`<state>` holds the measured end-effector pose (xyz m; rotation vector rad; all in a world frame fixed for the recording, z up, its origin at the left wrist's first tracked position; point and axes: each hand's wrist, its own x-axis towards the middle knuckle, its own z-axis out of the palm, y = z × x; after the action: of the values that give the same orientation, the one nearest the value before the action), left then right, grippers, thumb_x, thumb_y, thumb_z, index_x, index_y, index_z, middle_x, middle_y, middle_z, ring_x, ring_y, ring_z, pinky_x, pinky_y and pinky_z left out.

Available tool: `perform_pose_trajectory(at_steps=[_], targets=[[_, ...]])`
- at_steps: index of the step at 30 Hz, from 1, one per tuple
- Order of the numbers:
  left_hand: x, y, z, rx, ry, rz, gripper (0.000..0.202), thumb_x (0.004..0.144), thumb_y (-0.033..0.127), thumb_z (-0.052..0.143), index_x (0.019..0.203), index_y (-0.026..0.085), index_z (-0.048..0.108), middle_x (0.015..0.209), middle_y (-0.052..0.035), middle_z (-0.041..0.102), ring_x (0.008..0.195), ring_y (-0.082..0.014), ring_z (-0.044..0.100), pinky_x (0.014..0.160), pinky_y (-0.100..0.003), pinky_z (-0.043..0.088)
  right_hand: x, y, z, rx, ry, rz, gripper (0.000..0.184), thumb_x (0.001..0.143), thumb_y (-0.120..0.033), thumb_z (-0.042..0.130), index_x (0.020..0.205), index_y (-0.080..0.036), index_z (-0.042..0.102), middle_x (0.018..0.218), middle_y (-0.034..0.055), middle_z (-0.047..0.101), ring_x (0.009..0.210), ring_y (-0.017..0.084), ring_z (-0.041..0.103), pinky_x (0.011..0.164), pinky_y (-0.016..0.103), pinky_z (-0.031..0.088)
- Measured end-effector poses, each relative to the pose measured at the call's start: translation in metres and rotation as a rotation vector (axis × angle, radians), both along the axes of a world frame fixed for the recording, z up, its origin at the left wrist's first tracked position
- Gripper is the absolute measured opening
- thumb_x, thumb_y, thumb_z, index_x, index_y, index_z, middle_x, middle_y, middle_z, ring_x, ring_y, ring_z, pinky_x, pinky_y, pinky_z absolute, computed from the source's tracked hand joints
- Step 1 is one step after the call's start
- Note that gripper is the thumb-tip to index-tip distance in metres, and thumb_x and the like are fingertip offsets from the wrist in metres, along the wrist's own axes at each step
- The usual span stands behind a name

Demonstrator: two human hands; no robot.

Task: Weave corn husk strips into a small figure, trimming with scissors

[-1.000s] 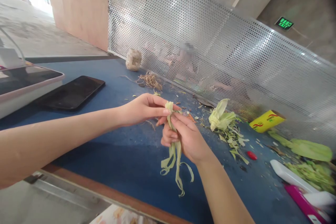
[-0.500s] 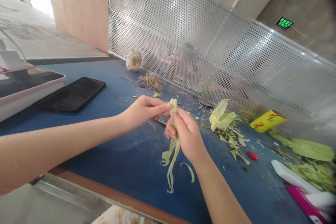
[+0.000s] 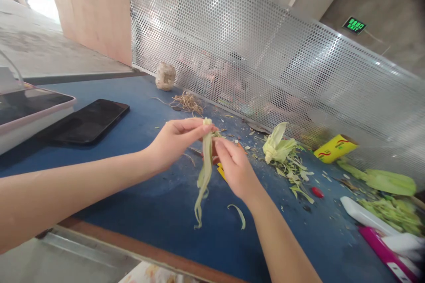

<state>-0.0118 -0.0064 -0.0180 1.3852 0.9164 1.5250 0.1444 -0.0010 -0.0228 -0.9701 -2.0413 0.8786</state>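
Pale green corn husk strips hang from my left hand, with their bunched top pinched between thumb and fingers. My right hand is closed, its thumb and fingertips at the right edge of the strips just below that pinch; the exact grip is partly hidden. Behind and below the right fingers shows part of a yellow and red object, mostly covered. One loose curled husk strip lies on the blue table below the right wrist.
A black phone and a pale-edged device lie at left. Farther back are a whitish block and tangled string by a perforated metal screen. To the right are a husk bundle, yellow tube, red piece and magenta-and-white tool.
The husk strips and my left hand have shifted left. My right hand no longer wraps around the strips; its fingertips are at their edge, and the yellow and red object now shows.
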Motion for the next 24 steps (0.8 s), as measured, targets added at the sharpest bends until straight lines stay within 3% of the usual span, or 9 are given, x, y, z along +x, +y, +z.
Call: perform_pose_trajectory(at_steps=[3,6,9,15,18,20,24], targets=[[-0.006,0.008,0.006,-0.076,-0.201,-0.024,0.017,0.073,0.028,0.062,0.076,0.012,0.068,0.080,-0.0057,0.069,0.083,-0.0180,0.063,0.083,-0.033,0.048,0.019,0.015,-0.001,0.165,-0.358,-0.161,0.031,0.086,-0.031,0.039,0.112,-0.018,0.050,0.107,0.0093,0.054,0.096,0.018,0.053,0.084,0.032,0.040],[-0.010,0.013,0.010,-0.129,-0.255,-0.027,0.016,0.072,0.026,0.064,0.075,0.011,0.067,0.076,-0.0061,0.069,0.070,-0.0159,0.065,0.077,-0.033,0.051,0.032,0.021,-0.002,0.120,-0.791,-0.234,0.034,0.079,-0.029,0.048,0.110,-0.016,0.054,0.112,0.0131,0.053,0.100,0.024,0.052,0.086,0.037,0.038],[-0.011,0.016,0.007,-0.151,-0.198,-0.006,0.016,0.070,0.026,0.065,0.078,0.012,0.068,0.075,-0.0049,0.069,0.059,-0.0111,0.062,0.070,-0.030,0.052,0.035,0.018,0.002,0.079,-1.004,-0.250,0.038,0.075,-0.027,0.051,0.111,-0.017,0.053,0.109,0.0126,0.056,0.101,0.027,0.052,0.083,0.038,0.039],[-0.011,0.018,0.001,-0.104,-0.068,-0.013,0.017,0.070,0.029,0.065,0.073,0.013,0.069,0.058,-0.0013,0.064,0.050,-0.0075,0.053,0.064,-0.025,0.048,0.033,0.015,0.007,0.028,-1.050,-0.241,0.037,0.071,-0.015,0.052,0.109,-0.016,0.051,0.106,0.0126,0.057,0.098,0.025,0.054,0.078,0.033,0.039],[-0.012,0.019,0.001,-0.112,-0.068,-0.030,0.018,0.069,0.028,0.067,0.079,0.013,0.067,0.066,-0.0024,0.067,0.049,-0.0063,0.052,0.058,-0.022,0.047,0.035,0.018,0.006,0.017,-0.992,-0.230,0.032,0.070,-0.012,0.055,0.102,-0.014,0.049,0.102,0.0128,0.057,0.092,0.022,0.055,0.074,0.029,0.039],[-0.013,0.019,0.001,-0.123,-0.088,-0.064,0.020,0.067,0.028,0.068,0.081,0.014,0.063,0.068,-0.0024,0.068,0.052,-0.0074,0.056,0.055,-0.021,0.046,0.037,0.019,0.006,0.003,-0.951,-0.215,0.028,0.070,-0.012,0.056,0.096,-0.015,0.047,0.098,0.0109,0.057,0.087,0.020,0.056,0.070,0.027,0.038],[-0.012,0.018,0.001,-0.119,-0.094,-0.123,0.023,0.066,0.029,0.070,0.077,0.017,0.054,0.049,0.0016,0.061,0.068,-0.0142,0.064,0.054,-0.018,0.044,0.044,0.021,0.007,-0.053,-0.878,-0.212,0.026,0.070,-0.015,0.058,0.089,-0.019,0.040,0.087,0.0038,0.056,0.074,0.016,0.055,0.061,0.025,0.036]])
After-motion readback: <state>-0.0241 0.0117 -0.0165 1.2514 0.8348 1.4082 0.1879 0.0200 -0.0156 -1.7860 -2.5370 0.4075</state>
